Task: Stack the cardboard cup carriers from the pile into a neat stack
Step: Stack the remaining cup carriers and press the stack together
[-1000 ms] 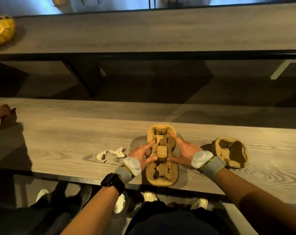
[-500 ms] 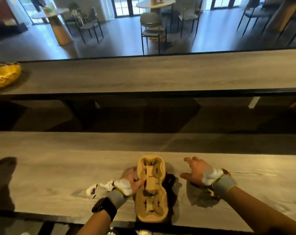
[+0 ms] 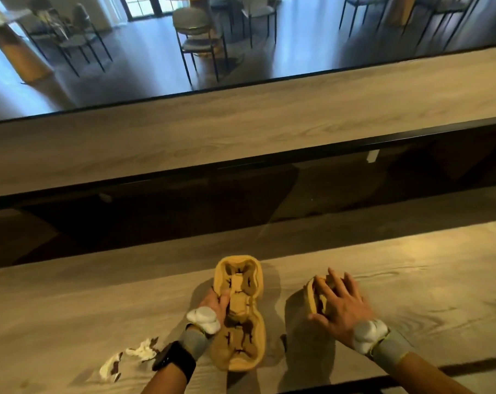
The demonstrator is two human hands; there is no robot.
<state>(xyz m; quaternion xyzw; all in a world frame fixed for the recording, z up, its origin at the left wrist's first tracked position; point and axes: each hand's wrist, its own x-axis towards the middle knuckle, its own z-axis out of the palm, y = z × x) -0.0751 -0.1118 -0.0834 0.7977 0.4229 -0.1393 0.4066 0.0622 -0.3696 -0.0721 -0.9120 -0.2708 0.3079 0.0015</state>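
Observation:
A tan two-cup cardboard carrier stack [image 3: 239, 314] lies lengthwise on the near wooden counter [image 3: 70, 302]. My left hand [image 3: 217, 304] holds its left edge at the narrow waist, thumb over the rim. To the right, a second, smaller carrier [image 3: 312, 297] lies on the counter, tipped up on its side. My right hand [image 3: 337, 307] lies over this carrier with fingers spread, covering most of it. Both wrists wear grey bands with white pods.
Torn white paper scraps [image 3: 127, 358] lie left of my left wrist. A gap separates this counter from a second, higher wooden counter [image 3: 241, 123] beyond. Chairs [image 3: 198, 38] and tables stand on the floor further back.
The view has tilted up. My right hand went right from the stack to the loose carrier, which now stands tipped up. My left hand stays on the stack.

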